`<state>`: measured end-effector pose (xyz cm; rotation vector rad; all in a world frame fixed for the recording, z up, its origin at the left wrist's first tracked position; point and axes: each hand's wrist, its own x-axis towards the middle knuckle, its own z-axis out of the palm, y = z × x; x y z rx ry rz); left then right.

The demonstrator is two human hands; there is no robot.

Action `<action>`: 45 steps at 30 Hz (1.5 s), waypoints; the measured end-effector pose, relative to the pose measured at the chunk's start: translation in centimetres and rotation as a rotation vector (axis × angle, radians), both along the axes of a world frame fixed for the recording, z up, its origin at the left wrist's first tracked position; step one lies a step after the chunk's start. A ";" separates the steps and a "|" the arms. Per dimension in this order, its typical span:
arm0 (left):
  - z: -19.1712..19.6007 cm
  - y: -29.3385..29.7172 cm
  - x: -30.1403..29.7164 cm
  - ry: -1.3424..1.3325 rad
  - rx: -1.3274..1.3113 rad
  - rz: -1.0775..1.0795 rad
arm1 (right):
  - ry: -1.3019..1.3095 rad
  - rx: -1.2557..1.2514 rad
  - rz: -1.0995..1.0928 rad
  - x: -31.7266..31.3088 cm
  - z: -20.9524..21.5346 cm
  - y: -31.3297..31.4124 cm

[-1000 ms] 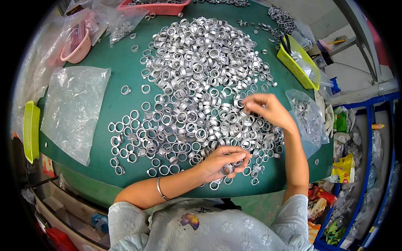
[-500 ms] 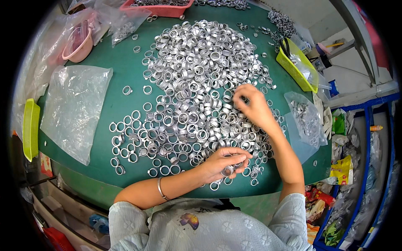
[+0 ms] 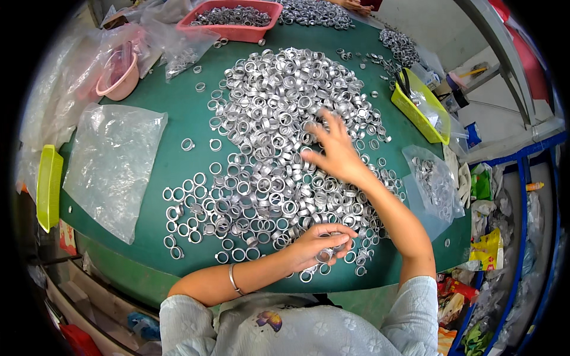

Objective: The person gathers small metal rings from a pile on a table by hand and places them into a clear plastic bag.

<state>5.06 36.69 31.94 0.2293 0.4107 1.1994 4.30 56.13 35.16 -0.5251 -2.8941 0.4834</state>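
A big heap of silvery metal rings (image 3: pixel 279 107), many with a small side tab, covers the middle of the green table (image 3: pixel 172 124). At the heap's near edge my left hand (image 3: pixel 323 244) is curled, palm partly up, around metal rings; how many it holds is hidden by the fingers. My right hand (image 3: pixel 335 148) reaches over the right side of the heap with its fingers spread, slightly blurred at the tips. Nothing shows in its grasp, and whether the fingertips touch the rings is unclear.
A flat clear plastic bag (image 3: pixel 113 172) lies left, near a yellow-green basket (image 3: pixel 50 188) and pink bowl (image 3: pixel 122 83). Behind the heap sits a pink tray (image 3: pixel 276 15) of metal parts. Right are a yellow-green basket (image 3: pixel 415 113) and a bag of rings (image 3: pixel 436 184). Another person's hands (image 3: pixel 356 6) show far back.
My right hand has gone from a pinched pose to spread fingers, a little further left over the heap. My left hand stays curled. The view has tilted, showing more of the far side.
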 end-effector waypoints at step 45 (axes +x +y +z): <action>0.2 -0.1 0.2 0.096 0.090 -0.004 | 0.068 0.372 -0.301 -1.8 -2.1 6.3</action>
